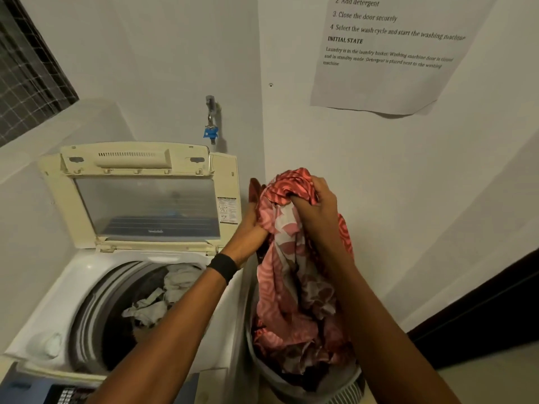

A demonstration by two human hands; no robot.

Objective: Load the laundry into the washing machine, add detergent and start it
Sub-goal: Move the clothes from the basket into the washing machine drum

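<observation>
Our right hand (319,204) bunches the top of the red-and-pink patterned cloth (291,258), and our left hand (250,225) grips its edge close by. The cloth is thin and crumpled, its tail in the laundry basket (351,387). Lift until it clears the rim, then swing left over the washing machine (73,275), lid up, pale garments (172,290) inside.

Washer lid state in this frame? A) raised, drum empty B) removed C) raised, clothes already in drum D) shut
C: the lid stands raised behind the drum, and pale clothes lie inside, while the left hand and right hand grip the red patterned cloth above the basket.
</observation>
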